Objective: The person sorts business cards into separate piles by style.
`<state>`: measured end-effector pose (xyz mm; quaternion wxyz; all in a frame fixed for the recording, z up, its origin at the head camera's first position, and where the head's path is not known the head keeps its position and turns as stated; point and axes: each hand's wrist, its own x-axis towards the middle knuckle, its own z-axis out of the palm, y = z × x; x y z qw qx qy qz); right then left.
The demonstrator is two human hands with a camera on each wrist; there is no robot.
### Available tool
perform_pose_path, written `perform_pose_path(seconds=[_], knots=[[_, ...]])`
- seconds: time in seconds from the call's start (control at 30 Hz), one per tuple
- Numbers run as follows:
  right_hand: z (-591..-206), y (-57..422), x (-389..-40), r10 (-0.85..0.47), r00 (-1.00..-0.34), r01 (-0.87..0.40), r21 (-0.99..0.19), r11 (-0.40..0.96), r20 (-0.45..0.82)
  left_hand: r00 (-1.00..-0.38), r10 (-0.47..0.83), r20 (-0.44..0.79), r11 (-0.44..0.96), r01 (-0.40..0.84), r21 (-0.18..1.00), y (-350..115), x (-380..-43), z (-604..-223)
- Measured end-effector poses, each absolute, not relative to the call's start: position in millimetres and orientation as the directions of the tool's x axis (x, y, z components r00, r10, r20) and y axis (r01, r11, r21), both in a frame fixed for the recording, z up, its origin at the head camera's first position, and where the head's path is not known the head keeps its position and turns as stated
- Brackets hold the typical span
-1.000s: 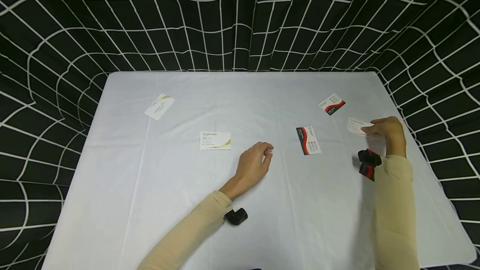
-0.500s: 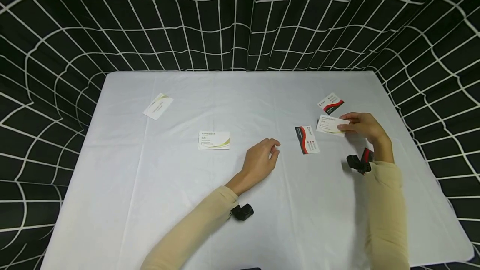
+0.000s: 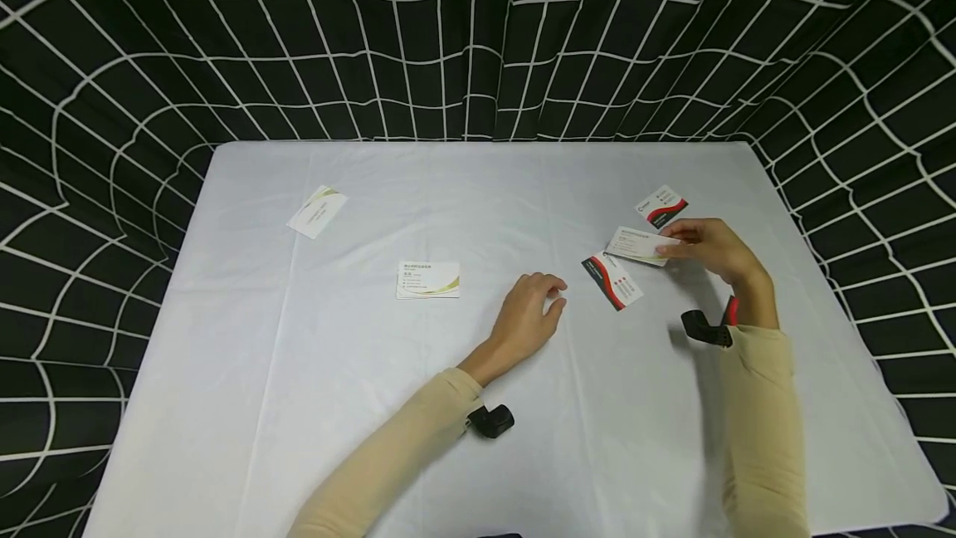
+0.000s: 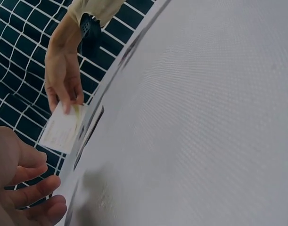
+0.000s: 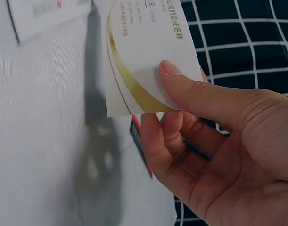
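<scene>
My right hand [image 3: 709,249] pinches a white business card with a gold curve [image 3: 635,245] by its right end. In the right wrist view the thumb lies on the card's printed face [image 5: 148,52], with fingers behind it. The card's lower left corner overlaps a red, black and white business card [image 3: 614,281] in the head view. My left hand [image 3: 527,312] stays left of that card, its fingers loosely bent and holding nothing. From the left wrist view, the left hand [image 4: 21,183] shows in the lower left corner, apart from the held card [image 4: 63,129].
Another red and black card [image 3: 661,206] lies behind the right hand. One more red-marked card [image 3: 731,310] is mostly hidden by the right wrist. White-and-gold cards [image 3: 428,281] lie left of centre, and another [image 3: 317,212] farther back. A black grid curtain [image 3: 478,40] surrounds the white table [image 3: 336,405].
My right hand has carried the white card leftward from the table's right side. The nearer red and black card has turned, its top shifting left. My left hand has drifted slightly right.
</scene>
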<state>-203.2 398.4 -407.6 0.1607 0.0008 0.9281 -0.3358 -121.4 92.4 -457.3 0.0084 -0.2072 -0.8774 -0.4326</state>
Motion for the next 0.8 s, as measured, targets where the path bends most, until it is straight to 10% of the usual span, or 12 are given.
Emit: perform_pose_path(seconds=[0.8], knots=[[-398, 297, -184, -0.375, -0.896, -0.04, -0.8, 0.599, -0.236, -0.923, 0.317, 0.22, 0.323, 0.323, 0.889, 89, -141, -461]])
